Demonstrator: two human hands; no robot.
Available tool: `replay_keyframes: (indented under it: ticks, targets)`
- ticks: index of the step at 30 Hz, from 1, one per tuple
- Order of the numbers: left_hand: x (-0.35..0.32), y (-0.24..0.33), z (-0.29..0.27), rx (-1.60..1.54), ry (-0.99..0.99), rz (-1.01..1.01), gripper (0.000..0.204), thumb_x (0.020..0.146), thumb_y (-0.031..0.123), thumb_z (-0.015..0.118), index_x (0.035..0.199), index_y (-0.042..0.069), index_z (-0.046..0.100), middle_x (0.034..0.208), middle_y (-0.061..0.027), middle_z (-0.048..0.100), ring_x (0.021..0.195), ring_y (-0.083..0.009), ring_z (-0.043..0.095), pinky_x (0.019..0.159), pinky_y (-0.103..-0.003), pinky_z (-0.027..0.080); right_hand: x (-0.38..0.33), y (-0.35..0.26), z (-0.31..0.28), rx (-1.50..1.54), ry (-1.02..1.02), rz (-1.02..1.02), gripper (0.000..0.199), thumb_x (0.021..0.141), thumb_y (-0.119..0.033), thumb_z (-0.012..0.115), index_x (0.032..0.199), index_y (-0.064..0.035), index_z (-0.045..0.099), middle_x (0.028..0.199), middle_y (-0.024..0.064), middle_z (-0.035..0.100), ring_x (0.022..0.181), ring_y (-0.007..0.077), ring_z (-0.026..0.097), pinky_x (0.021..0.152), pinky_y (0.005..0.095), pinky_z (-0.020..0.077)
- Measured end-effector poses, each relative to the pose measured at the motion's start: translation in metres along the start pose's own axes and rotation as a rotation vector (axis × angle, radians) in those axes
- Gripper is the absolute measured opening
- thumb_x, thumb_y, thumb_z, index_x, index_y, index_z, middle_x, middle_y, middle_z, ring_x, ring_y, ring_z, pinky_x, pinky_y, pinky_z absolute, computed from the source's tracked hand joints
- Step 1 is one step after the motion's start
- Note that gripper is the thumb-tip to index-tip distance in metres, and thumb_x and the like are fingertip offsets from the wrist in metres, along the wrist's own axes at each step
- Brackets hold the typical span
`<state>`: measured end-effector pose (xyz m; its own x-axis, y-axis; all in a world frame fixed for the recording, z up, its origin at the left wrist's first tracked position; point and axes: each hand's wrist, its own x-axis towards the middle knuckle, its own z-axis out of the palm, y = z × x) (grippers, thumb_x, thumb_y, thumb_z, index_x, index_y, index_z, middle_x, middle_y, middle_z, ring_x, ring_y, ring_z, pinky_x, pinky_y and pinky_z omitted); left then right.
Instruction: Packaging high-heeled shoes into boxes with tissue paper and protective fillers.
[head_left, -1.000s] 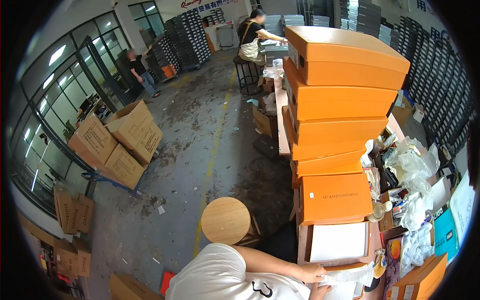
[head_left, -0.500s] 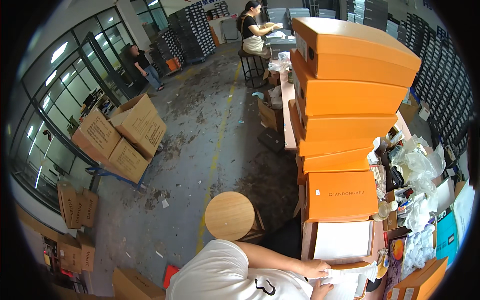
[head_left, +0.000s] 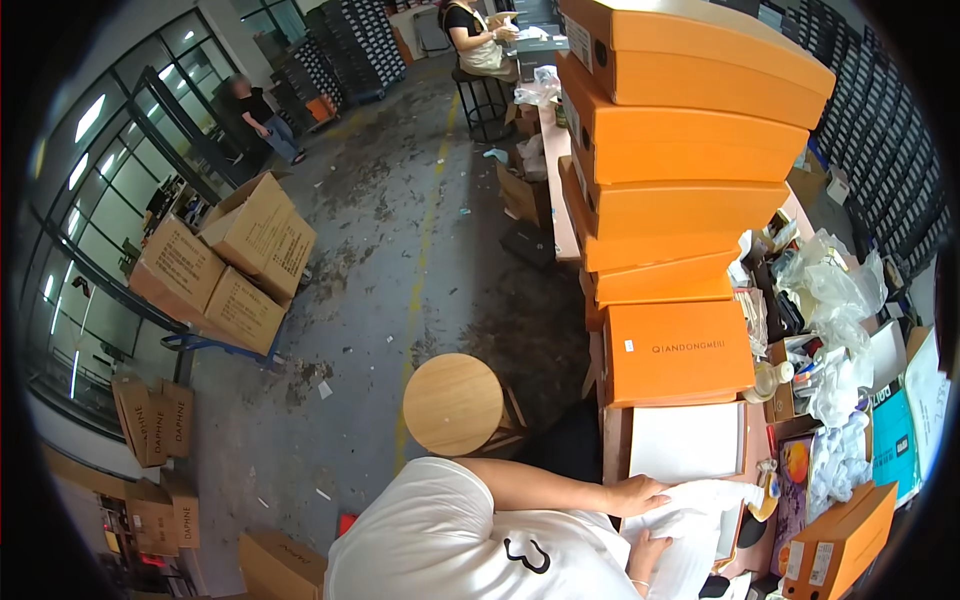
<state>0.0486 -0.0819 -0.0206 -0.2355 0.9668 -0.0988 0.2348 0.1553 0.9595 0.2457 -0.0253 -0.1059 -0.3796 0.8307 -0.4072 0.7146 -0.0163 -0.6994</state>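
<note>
Currently, head view: the left hand [head_left: 640, 493] lies flat, fingers spread, on white tissue paper [head_left: 690, 520] at the near end of the workbench [head_left: 612, 440]. The right hand [head_left: 650, 550] grips the paper's lower edge, fingers curled around it. An open white-lined box [head_left: 685, 440] sits just beyond, below a stack of orange boxes [head_left: 680, 200]. Judgement: press the paper flat with the left palm, pull evenly with the right, and avoid tearing. A round wooden stool [head_left: 453, 403] stands beside the bench.

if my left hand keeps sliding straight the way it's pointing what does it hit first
Probably the white tissue paper it already rests on; the left hand points right across the bench, and beyond the paper lies a small bottle, though depth is unclear.
</note>
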Motion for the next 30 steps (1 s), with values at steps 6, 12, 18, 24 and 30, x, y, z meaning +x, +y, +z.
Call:
replay_keyframes:
  ticks: [6, 12, 18, 24, 30]
  targets:
    - [0.022, -0.001, -0.012, -0.059, 0.138, -0.008, 0.03, 0.095, 0.024, 0.05, 0.092, -0.004, 0.059, 0.081, -0.0253, 0.062, 0.082, -0.0413, 0.061, 0.07, -0.044, 0.048, 0.001, 0.013, -0.008, 0.091, 0.007, -0.058, 0.059, 0.079, -0.002, 0.045, 0.131, 0.0192, 0.028, 0.133, 0.0363, 0.035, 0.125, 0.0451, 0.035, 0.11, 0.0414, 0.0247]
    - [0.023, 0.035, -0.025, -0.062, 0.157, 0.092, 0.024, 0.093, 0.018, 0.053, 0.092, -0.005, 0.059, 0.079, -0.0249, 0.062, 0.078, -0.0388, 0.062, 0.067, -0.04, 0.047, -0.004, 0.007, -0.008, 0.018, 0.007, -0.072, 0.06, 0.083, -0.008, 0.049, 0.133, 0.016, 0.029, 0.136, 0.0362, 0.033, 0.129, 0.0443, 0.033, 0.111, 0.0409, 0.0231]
    - [0.034, 0.042, -0.029, -0.075, 0.074, 0.11, 0.014, 0.089, 0.011, 0.055, 0.089, -0.003, 0.058, 0.077, -0.0199, 0.06, 0.071, -0.0268, 0.058, 0.067, -0.037, 0.047, -0.009, 0.0, -0.01, -0.351, 0.079, -0.362, 0.063, 0.086, -0.015, 0.053, 0.136, 0.0135, 0.028, 0.139, 0.0354, 0.031, 0.131, 0.0432, 0.032, 0.112, 0.0419, 0.0218]
    - [0.031, 0.036, -0.034, -0.149, -0.051, 0.003, 0.019, 0.095, 0.012, 0.049, 0.088, -0.003, 0.058, 0.077, -0.0105, 0.059, 0.074, -0.0145, 0.053, 0.069, -0.033, 0.046, -0.007, -0.027, -0.013, -0.342, -0.385, 0.094, 0.074, 0.088, -0.033, 0.054, 0.125, 0.0266, 0.029, 0.128, 0.0444, 0.038, 0.123, 0.0493, 0.04, 0.109, 0.0466, 0.0276]
    - [0.034, 0.038, -0.04, 0.006, 0.013, -0.053, 0.031, 0.095, 0.023, 0.053, 0.101, -0.006, 0.061, 0.079, -0.0117, 0.065, 0.071, -0.0136, 0.057, 0.067, -0.03, 0.047, -0.011, -0.018, 0.001, -0.097, 0.01, 0.161, 0.071, 0.083, -0.018, 0.058, 0.133, 0.016, 0.021, 0.139, 0.0357, 0.026, 0.105, 0.0488, 0.054, 0.09, 0.0475, 0.0461]
